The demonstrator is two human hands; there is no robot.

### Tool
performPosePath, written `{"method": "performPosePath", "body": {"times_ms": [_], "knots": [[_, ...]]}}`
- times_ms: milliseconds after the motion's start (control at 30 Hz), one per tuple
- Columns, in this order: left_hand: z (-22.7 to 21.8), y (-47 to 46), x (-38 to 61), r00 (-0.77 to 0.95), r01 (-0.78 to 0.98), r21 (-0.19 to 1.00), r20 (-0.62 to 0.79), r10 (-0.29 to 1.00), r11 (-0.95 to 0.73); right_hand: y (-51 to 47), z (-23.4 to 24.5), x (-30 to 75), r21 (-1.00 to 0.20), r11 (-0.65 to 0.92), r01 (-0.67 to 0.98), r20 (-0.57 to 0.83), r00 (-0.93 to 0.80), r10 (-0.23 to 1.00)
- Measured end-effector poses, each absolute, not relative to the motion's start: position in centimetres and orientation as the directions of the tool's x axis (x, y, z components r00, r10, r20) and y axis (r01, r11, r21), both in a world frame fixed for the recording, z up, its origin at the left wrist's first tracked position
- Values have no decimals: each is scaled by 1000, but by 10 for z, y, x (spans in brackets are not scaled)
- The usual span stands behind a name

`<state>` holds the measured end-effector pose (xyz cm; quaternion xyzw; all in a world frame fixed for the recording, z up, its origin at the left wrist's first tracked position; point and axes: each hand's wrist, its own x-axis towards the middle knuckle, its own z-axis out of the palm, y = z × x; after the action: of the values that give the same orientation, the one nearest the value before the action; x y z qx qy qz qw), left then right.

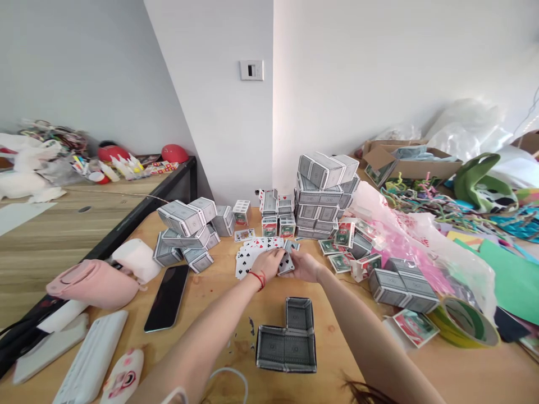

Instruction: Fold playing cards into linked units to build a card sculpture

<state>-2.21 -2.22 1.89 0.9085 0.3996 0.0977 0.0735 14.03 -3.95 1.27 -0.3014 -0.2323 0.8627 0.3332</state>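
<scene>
Both of my hands meet at a small bunch of playing cards (pixel 287 264), face side showing spades. My left hand (pixel 269 262), with a red string at the wrist, has its fingers closed over the left edge of the cards. From the other side, my right hand (pixel 306 266) pinches the same cards; its fingertips are partly hidden. Face-up playing cards (pixel 247 259) lie fanned on the wooden table, just left of and behind my left hand. Nearer to me, between my forearms, rests an open L-shaped tray made of grey-backed cards (pixel 286 349).
Behind my hands rises a tall stack of grey card blocks (pixel 319 197). More card blocks (pixel 185 224) are piled at left, beside a black phone (pixel 167 297). Card boxes (pixel 366 266), yellow tape (pixel 467 322) and pink plastic (pixel 442 264) lie at right. A white keyboard (pixel 90 359) is front left.
</scene>
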Motion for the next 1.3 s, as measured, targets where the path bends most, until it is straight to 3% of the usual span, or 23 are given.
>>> {"method": "performPosePath", "body": {"times_ms": [200, 467, 633, 833, 1100, 1300], "knots": [[17, -21, -19, 634, 711, 244, 182, 751, -659, -42, 8, 149, -619, -660, -426, -400, -553, 731], [21, -20, -27, 567, 715, 324, 250, 785, -619, -45, 12, 166, -614, -538, -577, -396, -365, 843], [29, -19, -30, 457, 805, 290, 255, 852, -518, -47, 18, 173, -622, -497, -605, -343, -361, 867], [29, -24, -32, 452, 820, 256, 258, 854, -511, -52, 24, 171, -610, -500, -615, -331, -377, 865], [26, -32, -27, 279, 823, 460, 186, 942, -335, -59, 24, 155, -599, -502, -624, -296, -411, 862], [27, -42, -28, 430, 687, 552, 217, 876, -473, -57, 27, 152, -642, -459, -614, -308, -343, 888]]}}
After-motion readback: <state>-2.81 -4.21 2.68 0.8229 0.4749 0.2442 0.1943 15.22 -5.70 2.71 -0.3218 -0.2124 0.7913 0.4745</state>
